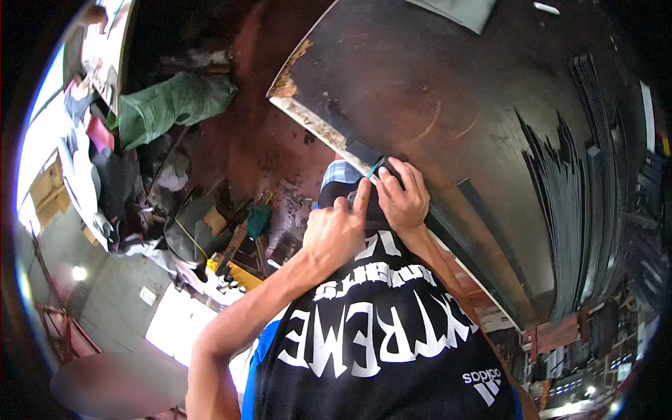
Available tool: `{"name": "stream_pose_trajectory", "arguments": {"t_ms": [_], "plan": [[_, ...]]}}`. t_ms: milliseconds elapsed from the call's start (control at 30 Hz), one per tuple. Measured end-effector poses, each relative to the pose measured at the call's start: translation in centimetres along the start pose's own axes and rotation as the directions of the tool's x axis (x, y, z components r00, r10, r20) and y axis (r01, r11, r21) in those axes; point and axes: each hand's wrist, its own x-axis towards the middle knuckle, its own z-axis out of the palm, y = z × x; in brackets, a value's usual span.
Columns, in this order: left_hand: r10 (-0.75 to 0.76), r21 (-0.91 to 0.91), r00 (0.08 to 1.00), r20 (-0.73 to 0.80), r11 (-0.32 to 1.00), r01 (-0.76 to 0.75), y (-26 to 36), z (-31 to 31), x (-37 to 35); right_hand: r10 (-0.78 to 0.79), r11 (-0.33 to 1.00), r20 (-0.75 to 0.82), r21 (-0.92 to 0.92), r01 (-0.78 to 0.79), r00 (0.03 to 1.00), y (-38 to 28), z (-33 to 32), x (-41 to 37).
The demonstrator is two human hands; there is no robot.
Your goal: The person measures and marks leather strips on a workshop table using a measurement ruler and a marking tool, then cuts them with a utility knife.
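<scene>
My right hand (402,194) is closed around a small dark piece with a teal edge (376,168), held at the worn pale edge of the dark board (483,105). Beside it, my left hand (334,227) has its index finger stretched to the same spot, fingertip right at the teal edge. The other left fingers curl under, and what they hold is hidden. A black strip (362,152) lies along the board's edge just past the fingers. Another long black strip (490,227) rests flat on the board, right of my right hand.
Bundles of thin black strips (560,210) lie at the board's right side. A grey sheet (458,12) sits at its far edge. Left of the board are a green sack (171,108), a cardboard box (49,192) and cluttered floor (280,203).
</scene>
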Motion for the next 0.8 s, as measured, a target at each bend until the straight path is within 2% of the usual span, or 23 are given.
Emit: {"name": "stream_pose_trajectory", "arguments": {"t_ms": [33,133,200,300,367,433,467,800], "plan": [[0.014,-0.011,1.0,0.011,1.0,-0.014,-0.2,0.3,-0.2,-0.008,1.0,-0.006,-0.009,0.008,1.0,-0.1,0.0,0.0],[0.076,-0.035,0.979,-0.19,0.996,-0.084,-2.4,3.6,-0.8,-0.008,1.0,-0.021,-0.001,0.008,1.0,0.1,0.4,-0.2],[0.154,-0.088,0.909,-0.387,0.975,-0.202,-4.3,7.0,-1.0,-0.002,1.0,-0.009,-0.005,0.002,1.0,-0.1,0.2,-0.3],[0.23,-0.121,0.837,-0.498,0.937,-0.329,-7.0,9.7,0.0,-0.02,0.999,-0.052,-0.048,0.018,0.998,-0.3,0.4,-0.4],[0.23,-0.152,0.84,-0.492,0.927,-0.343,-6.7,9.5,-0.4,-0.011,0.998,-0.062,-0.059,0.008,0.998,-0.5,0.5,-0.3],[0.125,-0.159,0.909,-0.397,0.967,-0.202,-5.0,7.0,-1.3,-0.014,0.998,-0.065,-0.054,0.01,0.998,-0.6,0.4,-0.5],[0.113,-0.187,0.934,-0.338,0.965,-0.185,-4.4,5.4,-1.5,-0.01,0.999,-0.07,-0.045,0.006,0.997,-0.5,0.6,-0.6],[0.144,-0.043,0.962,-0.233,0.986,-0.158,-3.1,2.7,-1.4,0.005,1.0,-0.064,-0.026,-0.006,0.998,-0.3,0.6,-0.7]]}}
